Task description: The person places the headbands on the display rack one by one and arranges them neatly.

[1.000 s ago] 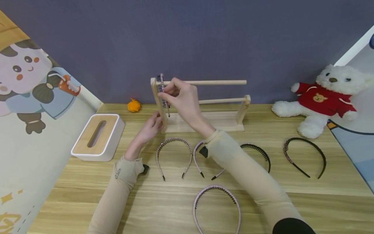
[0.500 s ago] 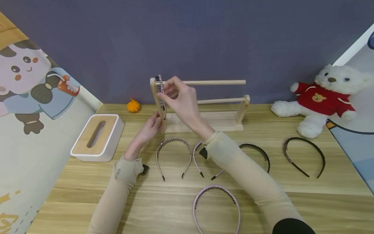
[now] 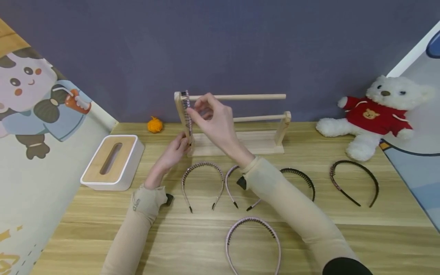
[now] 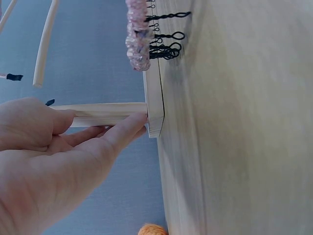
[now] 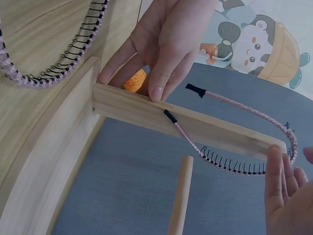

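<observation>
A pink beaded headband (image 3: 187,118) with black wire teeth hangs on the upper rod of a wooden rack (image 3: 247,141), close against its left post. My right hand (image 3: 220,124) touches this headband near its top with thumb and fingertips. In the right wrist view, the fingers of that hand (image 5: 291,198) look nearly straight, and both black-capped ends of the headband (image 5: 234,170) hang free, one on each side of the post. Low on the left post, my left hand (image 3: 170,154) holds the rack, thumb and fingers on different sides of the wood (image 4: 105,113).
On the table lie several headbands: a beaded pink one (image 3: 203,164), a plain pink one (image 3: 252,219), black ones (image 3: 361,166) and one partly under my right arm. A tissue box (image 3: 113,162) stands left, an orange ball (image 3: 155,125) behind it, a teddy bear (image 3: 378,114) right.
The headband on the upper rod has slid left to the post and hangs straighter. My right hand's fingers have loosened slightly beside it. The left hand stays on the post.
</observation>
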Available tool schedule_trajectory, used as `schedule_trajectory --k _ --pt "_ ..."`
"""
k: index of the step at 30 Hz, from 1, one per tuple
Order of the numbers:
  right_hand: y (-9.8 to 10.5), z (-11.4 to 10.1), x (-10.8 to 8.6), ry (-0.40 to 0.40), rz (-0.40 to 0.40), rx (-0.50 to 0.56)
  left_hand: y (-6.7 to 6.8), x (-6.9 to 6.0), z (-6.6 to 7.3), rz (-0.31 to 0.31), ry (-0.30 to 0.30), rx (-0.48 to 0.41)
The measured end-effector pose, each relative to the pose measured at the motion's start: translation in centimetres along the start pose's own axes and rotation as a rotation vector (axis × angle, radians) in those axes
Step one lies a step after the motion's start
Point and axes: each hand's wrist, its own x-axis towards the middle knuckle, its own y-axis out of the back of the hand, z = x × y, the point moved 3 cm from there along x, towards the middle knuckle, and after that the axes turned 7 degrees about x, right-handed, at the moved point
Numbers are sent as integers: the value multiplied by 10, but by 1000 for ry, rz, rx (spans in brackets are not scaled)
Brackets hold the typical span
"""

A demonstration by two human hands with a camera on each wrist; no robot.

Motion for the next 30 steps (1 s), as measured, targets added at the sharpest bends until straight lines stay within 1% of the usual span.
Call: schedule_trajectory --k 2,5,7,9,11,15,18,22,27,30 --pt "4 -1 -3 11 10 12 0 1 0 -5 1 1" --pt "11 -5 -9 36 26 35 0 2 0 4 -3 42" --pt "18 -9 -15 30 23 48 0 2 0 14 -6 70" --pt "24 -13 -24 -6 3 69 1 1 1 23 -6 94" --pt "31 -17 -35 -61 -21 80 1 0 1 24 4 93" --pt "47 -23 -59 -186 -53 89 0 -1 2 1 17 48" --pt "59 -27 -75 -247 -72 87 1 -1 1 -1 18 40" --pt "73 -35 -93 -291 -114 70 2 -1 0 9 12 62" --pt "89 -40 -114 -343 -164 9 1 -1 2 19 3 112" --pt "96 -40 -127 -361 -177 -17 1 -1 3 14 5 97"
